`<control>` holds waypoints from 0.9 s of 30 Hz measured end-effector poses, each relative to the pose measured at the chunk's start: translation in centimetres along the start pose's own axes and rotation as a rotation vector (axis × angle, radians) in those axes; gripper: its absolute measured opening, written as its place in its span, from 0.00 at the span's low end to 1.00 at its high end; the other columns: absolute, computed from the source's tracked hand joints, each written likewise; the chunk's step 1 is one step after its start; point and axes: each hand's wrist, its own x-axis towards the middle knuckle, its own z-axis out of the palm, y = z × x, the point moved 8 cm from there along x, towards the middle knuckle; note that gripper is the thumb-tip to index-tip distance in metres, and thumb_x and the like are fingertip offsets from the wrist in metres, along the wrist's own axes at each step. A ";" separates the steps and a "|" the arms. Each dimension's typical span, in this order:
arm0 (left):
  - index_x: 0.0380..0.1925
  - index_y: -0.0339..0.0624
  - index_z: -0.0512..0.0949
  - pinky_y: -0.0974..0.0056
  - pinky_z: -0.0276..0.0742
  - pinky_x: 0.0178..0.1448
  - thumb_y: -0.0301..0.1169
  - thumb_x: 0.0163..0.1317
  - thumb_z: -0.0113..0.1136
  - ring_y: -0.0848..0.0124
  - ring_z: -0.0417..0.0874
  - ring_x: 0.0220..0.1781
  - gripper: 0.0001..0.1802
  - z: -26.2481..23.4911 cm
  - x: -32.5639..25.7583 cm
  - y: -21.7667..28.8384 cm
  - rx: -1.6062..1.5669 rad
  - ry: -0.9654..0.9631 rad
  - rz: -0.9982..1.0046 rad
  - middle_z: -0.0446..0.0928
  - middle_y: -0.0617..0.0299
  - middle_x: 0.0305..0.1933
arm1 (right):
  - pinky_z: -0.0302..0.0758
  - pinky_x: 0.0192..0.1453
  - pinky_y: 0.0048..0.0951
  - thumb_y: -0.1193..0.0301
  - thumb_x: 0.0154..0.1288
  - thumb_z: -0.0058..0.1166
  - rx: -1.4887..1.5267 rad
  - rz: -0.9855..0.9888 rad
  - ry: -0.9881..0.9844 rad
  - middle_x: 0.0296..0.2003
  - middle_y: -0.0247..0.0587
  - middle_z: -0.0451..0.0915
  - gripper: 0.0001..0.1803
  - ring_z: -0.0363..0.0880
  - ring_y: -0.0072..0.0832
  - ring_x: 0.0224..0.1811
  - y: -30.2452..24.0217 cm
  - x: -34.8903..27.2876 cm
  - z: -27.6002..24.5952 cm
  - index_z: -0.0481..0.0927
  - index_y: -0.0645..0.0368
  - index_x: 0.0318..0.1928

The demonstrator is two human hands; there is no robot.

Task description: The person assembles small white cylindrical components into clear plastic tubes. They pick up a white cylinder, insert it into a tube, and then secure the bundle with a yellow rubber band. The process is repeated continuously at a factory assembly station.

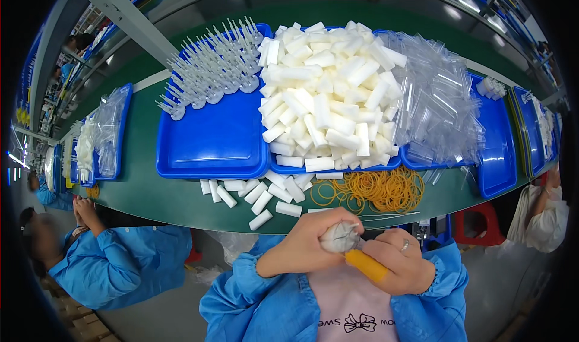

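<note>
In front of my chest, my left hand [304, 245] is wrapped around a greyish-white rounded bundle [341, 237] with a creased, gathered top. Its exact kind cannot be told. My right hand [398, 262] is closed right beside it, fingers curled against the bundle's lower right side. Whatever those fingers pinch is hidden. A yellow covering [367, 266] wraps one finger of that hand, and a ring sits on another. Just beyond both hands lie a heap of orange rubber bands [386, 190] and loose white foam cylinders [288, 209] on the green table.
A large pile of white foam pieces [329, 95] fills the middle blue tray. Left of it, a blue tray [211, 146] bears rows of clear pointed plastic parts [211, 70]; to the right are clear plastic sleeves [437, 101]. A co-worker in blue [120, 257] sits at left.
</note>
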 end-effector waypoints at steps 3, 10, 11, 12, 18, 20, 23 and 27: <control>0.42 0.42 0.75 0.70 0.73 0.44 0.22 0.41 0.68 0.72 0.78 0.39 0.24 0.6 0.8 -0.4 0.227 0.094 0.066 0.76 0.62 0.38 | 0.69 0.32 0.23 0.70 0.37 0.57 -0.081 -0.050 -0.059 0.34 0.35 0.73 0.15 0.73 0.24 0.30 -0.4 0.7 0.3 0.82 0.59 0.32; 0.44 0.41 0.72 0.67 0.74 0.42 0.21 0.44 0.66 0.69 0.79 0.40 0.23 0.3 -0.1 -0.2 -0.063 0.002 0.058 0.76 0.61 0.36 | 0.67 0.33 0.29 0.68 0.40 0.59 -0.122 -0.029 -0.057 0.36 0.35 0.75 0.16 0.73 0.25 0.32 0.2 -0.1 -1.0 0.81 0.56 0.34; 0.44 0.40 0.71 0.68 0.74 0.41 0.21 0.45 0.66 0.71 0.77 0.38 0.23 -0.2 -0.4 -0.4 -0.190 0.029 0.029 0.76 0.62 0.35 | 0.68 0.34 0.31 0.68 0.40 0.59 -0.125 0.039 -0.055 0.36 0.35 0.75 0.16 0.73 0.26 0.32 1.1 -0.6 -1.2 0.81 0.56 0.35; 0.44 0.40 0.71 0.68 0.73 0.39 0.22 0.45 0.66 0.72 0.76 0.37 0.24 -0.6 -0.9 -0.7 -0.317 0.057 -0.001 0.75 0.62 0.34 | 0.68 0.35 0.33 0.69 0.41 0.60 -0.083 0.152 -0.091 0.37 0.35 0.76 0.16 0.73 0.27 0.33 2.3 -0.9 -0.7 0.81 0.56 0.36; 0.46 0.42 0.67 0.70 0.68 0.30 0.34 0.47 0.70 0.72 0.72 0.30 0.28 -0.6 0.0 -2.2 -0.958 0.200 -0.021 0.70 0.65 0.30 | 0.67 0.60 0.46 0.70 0.54 0.62 0.865 0.210 -0.194 0.31 0.37 0.78 0.08 0.78 0.35 0.36 2.9 -2.3 0.8 0.81 0.58 0.34; 0.46 0.42 0.66 0.70 0.68 0.29 0.40 0.47 0.73 0.71 0.72 0.29 0.31 -0.2 0.1 -2.0 -0.973 0.186 0.000 0.70 0.65 0.30 | 0.61 0.66 0.51 0.73 0.61 0.55 1.409 0.375 0.014 0.33 0.41 0.80 0.06 0.80 0.36 0.38 4.2 -3.4 0.4 0.81 0.61 0.36; 0.48 0.42 0.66 0.69 0.72 0.33 0.38 0.46 0.74 0.70 0.75 0.31 0.32 0.2 -0.1 -0.6 -0.683 0.148 0.114 0.72 0.63 0.32 | 0.71 0.56 0.46 0.77 0.62 0.50 2.068 0.681 0.309 0.44 0.48 0.77 0.14 0.80 0.38 0.37 5.9 -6.2 3.5 0.75 0.62 0.50; 0.60 0.41 0.62 0.65 0.73 0.36 0.28 0.45 0.70 0.66 0.77 0.33 0.40 -0.1 -0.7 1.2 0.194 0.231 0.205 0.74 0.59 0.33 | 0.82 0.34 0.26 0.82 0.62 0.47 2.186 0.880 0.274 0.63 0.52 0.62 0.33 0.81 0.34 0.35 6.7 -5.5 5.5 0.55 0.59 0.68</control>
